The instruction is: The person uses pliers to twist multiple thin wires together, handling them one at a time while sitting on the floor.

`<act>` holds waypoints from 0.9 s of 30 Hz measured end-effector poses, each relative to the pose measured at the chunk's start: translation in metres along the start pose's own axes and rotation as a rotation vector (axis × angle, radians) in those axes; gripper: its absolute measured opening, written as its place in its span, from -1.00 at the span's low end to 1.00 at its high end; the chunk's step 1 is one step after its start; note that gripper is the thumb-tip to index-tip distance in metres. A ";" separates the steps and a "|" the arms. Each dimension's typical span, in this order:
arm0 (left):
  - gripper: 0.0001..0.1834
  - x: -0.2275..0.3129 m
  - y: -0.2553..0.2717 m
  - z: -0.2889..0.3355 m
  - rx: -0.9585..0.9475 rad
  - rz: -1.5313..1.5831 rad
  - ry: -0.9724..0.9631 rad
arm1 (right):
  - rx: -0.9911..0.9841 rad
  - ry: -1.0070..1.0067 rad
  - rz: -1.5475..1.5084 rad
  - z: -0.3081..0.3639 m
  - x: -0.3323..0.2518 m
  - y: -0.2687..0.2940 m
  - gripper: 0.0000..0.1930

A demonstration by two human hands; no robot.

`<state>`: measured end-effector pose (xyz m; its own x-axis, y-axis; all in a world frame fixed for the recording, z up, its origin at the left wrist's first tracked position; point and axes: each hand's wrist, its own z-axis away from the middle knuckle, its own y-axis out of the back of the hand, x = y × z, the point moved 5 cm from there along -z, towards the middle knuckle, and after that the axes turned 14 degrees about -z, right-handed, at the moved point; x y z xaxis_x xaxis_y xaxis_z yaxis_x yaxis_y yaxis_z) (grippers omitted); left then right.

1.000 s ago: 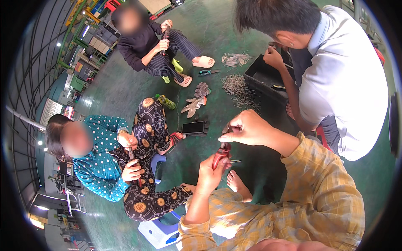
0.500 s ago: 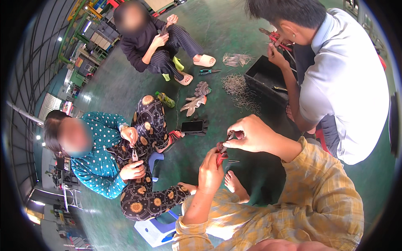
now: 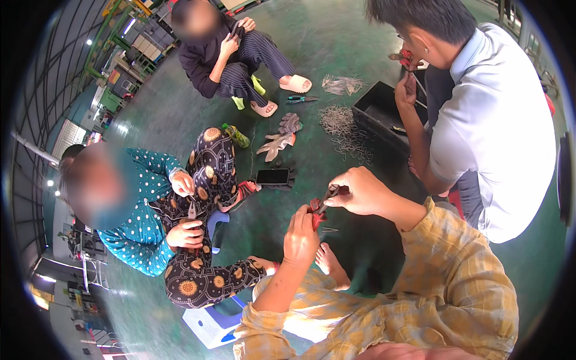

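Observation:
My left hand (image 3: 300, 239) is closed round the red handles of a pair of pliers (image 3: 318, 219), held up in front of me. The metal jaws point up and to the right. At the jaws, my right hand (image 3: 365, 191) has thumb and fingers pinched together. Whatever lies between those fingertips is too small to make out. A few thin wire pieces (image 3: 330, 229) lie on the green floor below the pliers, near my bare foot (image 3: 332, 264).
Bent wire hooks (image 3: 339, 123) and straight wires (image 3: 343, 84) lie in piles beside a black crate (image 3: 375, 108). Gloves (image 3: 277, 146), a phone (image 3: 273, 177), a bottle (image 3: 237, 135) and other pliers (image 3: 302, 98) are on the floor. Three people sit around, each with hands raised at work.
The view has shifted slightly. My right hand has tilted a little, and more of the plier jaws shows between my hands. The person at right has lifted their pliers' hand nearer their head.

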<state>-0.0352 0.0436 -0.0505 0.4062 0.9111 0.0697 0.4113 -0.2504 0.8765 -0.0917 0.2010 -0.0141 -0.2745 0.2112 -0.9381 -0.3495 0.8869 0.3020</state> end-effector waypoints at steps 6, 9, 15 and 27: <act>-0.78 -0.003 -0.009 0.002 -0.011 -0.025 -0.008 | -0.005 -0.023 -0.016 -0.003 0.014 -0.003 -0.81; -0.82 -0.004 -0.010 0.002 0.009 -0.067 -0.047 | -0.018 -0.074 -0.023 -0.006 0.017 -0.003 -0.79; -0.84 -0.006 -0.009 0.002 -0.172 0.228 0.131 | -0.142 -0.073 -0.078 -0.010 0.029 -0.001 -0.76; -0.78 -0.018 -0.005 0.008 -0.660 0.777 0.286 | -0.076 -0.284 -0.324 -0.016 0.045 0.001 -0.79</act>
<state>-0.0381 0.0260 -0.0604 0.1244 0.6414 0.7570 -0.4389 -0.6487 0.6217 -0.1188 0.2051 -0.0536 0.1139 0.0415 -0.9926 -0.4452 0.8953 -0.0136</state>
